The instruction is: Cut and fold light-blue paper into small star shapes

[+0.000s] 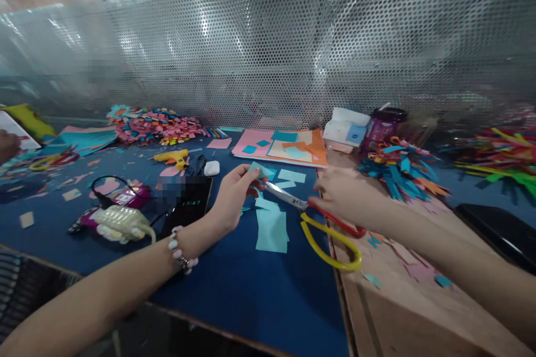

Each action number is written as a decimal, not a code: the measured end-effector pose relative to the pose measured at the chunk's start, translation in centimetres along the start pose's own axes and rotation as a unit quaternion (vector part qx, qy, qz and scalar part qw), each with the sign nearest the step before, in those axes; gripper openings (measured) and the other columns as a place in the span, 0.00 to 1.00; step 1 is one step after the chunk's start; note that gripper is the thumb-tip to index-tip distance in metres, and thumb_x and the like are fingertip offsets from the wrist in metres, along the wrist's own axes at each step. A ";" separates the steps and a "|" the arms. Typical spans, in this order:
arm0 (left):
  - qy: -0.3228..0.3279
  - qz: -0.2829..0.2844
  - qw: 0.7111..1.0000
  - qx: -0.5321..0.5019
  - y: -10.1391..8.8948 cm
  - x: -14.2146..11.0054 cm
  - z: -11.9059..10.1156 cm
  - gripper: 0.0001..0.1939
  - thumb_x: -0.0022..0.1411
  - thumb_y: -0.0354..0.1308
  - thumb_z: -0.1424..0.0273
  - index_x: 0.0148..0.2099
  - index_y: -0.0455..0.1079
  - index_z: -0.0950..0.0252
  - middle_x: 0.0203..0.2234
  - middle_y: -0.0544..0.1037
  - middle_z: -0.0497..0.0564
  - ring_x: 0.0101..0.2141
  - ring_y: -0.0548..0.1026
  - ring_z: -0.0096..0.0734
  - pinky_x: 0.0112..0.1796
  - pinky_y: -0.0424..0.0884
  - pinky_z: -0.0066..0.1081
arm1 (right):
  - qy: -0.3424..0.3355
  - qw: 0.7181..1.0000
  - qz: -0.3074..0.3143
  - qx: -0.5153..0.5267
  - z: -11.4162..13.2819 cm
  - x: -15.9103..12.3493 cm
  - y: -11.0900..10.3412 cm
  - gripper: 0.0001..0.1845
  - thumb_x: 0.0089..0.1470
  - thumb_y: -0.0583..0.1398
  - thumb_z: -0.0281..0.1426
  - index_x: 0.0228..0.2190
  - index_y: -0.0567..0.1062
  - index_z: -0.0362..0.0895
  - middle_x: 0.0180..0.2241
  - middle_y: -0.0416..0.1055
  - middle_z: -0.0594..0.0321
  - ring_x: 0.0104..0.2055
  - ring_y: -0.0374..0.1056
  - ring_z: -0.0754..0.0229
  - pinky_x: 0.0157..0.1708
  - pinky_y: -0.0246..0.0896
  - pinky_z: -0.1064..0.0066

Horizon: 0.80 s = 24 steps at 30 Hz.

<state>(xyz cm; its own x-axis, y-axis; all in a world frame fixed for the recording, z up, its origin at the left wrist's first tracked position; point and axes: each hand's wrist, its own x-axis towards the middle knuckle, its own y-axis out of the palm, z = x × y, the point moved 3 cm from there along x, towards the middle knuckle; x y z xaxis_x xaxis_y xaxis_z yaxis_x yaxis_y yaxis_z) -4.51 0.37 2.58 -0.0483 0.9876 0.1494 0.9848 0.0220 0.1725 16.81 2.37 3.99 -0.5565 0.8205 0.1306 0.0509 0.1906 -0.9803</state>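
My left hand (234,192) pinches a small piece of light blue paper (260,169) between thumb and fingers. My right hand (339,192) is closed at the red handle of a pair of scissors (293,199), its fingers slightly blurred. The yellow handle loop hangs below that hand, and the blades point left, their tips close to the paper at my left fingers. Below the blades, light blue paper pieces (272,231) lie overlapped on the blue table. Another pale blue piece (292,176) rests just behind the blades.
Behind my hands lies a stack of coloured paper (238,150). To the left are a yellow glue gun (173,157), a phone (195,201) and a corded purple device (134,198). Paper fringe bundles (154,125) stand by the perforated metal panel (268,44). Another person's hand (8,145) is far left.
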 end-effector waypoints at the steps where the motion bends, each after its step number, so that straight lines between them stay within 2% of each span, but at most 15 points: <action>1: -0.002 -0.002 1.000 0.000 0.0 0.0 0.1 0.10 0.56 0.58 0.63 0.31 0.65 0.66 0.27 0.74 0.50 0.27 0.70 0.24 0.25 0.63 0.24 | -0.037 0.998 -0.037 -0.025 0.0 1.1 -0.2 0.13 0.58 0.53 0.34 0.31 0.75 0.41 0.34 0.70 0.51 0.40 0.64 0.52 0.35 0.55 0.66; 3: -0.006 -0.004 1.000 0.003 0.0 0.1 0.2 0.10 0.55 0.58 0.63 0.31 0.65 0.66 0.26 0.74 0.49 0.27 0.70 0.24 0.25 0.63 0.24 | -0.093 0.991 -0.089 -0.047 0.2 3.3 0.0 0.12 0.58 0.53 0.30 0.33 0.76 0.39 0.40 0.68 0.49 0.45 0.61 0.51 0.40 0.55 0.64; 4: -0.007 -0.004 1.000 0.004 0.0 0.1 0.3 0.10 0.55 0.58 0.63 0.31 0.65 0.66 0.26 0.74 0.49 0.27 0.70 0.24 0.25 0.63 0.24 | -0.125 0.986 -0.096 -0.051 0.4 4.2 0.4 0.12 0.58 0.53 0.30 0.34 0.76 0.39 0.40 0.67 0.49 0.45 0.60 0.51 0.41 0.55 0.64; 7: -0.002 -0.003 1.000 0.003 -0.1 0.1 0.3 0.10 0.55 0.58 0.63 0.32 0.66 0.66 0.26 0.73 0.49 0.26 0.70 0.23 0.25 0.62 0.24 | -0.203 0.974 -0.078 -0.061 1.2 6.2 1.8 0.12 0.58 0.53 0.29 0.35 0.76 0.40 0.40 0.66 0.50 0.45 0.58 0.52 0.41 0.55 0.65; 11: 0.000 0.007 1.000 0.006 0.0 0.1 0.2 0.10 0.56 0.57 0.63 0.32 0.66 0.66 0.27 0.74 0.49 0.26 0.69 0.23 0.25 0.62 0.24 | -0.260 0.956 -0.076 -0.114 2.0 7.3 3.3 0.11 0.58 0.53 0.26 0.33 0.76 0.38 0.38 0.66 0.51 0.45 0.58 0.52 0.43 0.54 0.64; 15: -0.020 0.007 1.000 0.016 0.3 -0.1 0.4 0.09 0.56 0.57 0.64 0.32 0.66 0.66 0.26 0.74 0.49 0.26 0.69 0.23 0.25 0.62 0.24 | -0.290 0.942 -0.070 -0.152 2.1 8.0 4.2 0.11 0.57 0.54 0.25 0.30 0.76 0.39 0.35 0.67 0.53 0.42 0.58 0.53 0.40 0.53 0.64; 19: -0.015 0.014 1.000 0.015 0.2 -0.1 0.5 0.09 0.56 0.56 0.64 0.32 0.66 0.66 0.27 0.74 0.50 0.27 0.69 0.23 0.26 0.62 0.24 | -0.302 0.936 -0.082 -0.165 2.4 8.3 4.4 0.13 0.59 0.51 0.25 0.31 0.75 0.38 0.34 0.68 0.53 0.40 0.59 0.54 0.38 0.53 0.65; 24: -0.001 0.010 1.000 0.008 0.0 0.0 0.5 0.09 0.56 0.57 0.64 0.32 0.66 0.66 0.26 0.73 0.49 0.27 0.69 0.24 0.25 0.62 0.24 | -0.272 0.950 -0.084 -0.130 2.4 8.2 4.0 0.12 0.58 0.51 0.24 0.32 0.74 0.37 0.34 0.67 0.52 0.39 0.60 0.55 0.36 0.53 0.66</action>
<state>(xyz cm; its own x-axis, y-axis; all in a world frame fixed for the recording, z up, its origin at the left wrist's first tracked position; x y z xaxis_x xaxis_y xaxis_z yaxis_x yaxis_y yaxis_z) -4.46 0.48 2.05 -0.0290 0.9881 0.1512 0.9880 0.0053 0.1545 10.42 8.53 0.83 -0.9173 0.3804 0.1177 0.0868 0.4794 -0.8733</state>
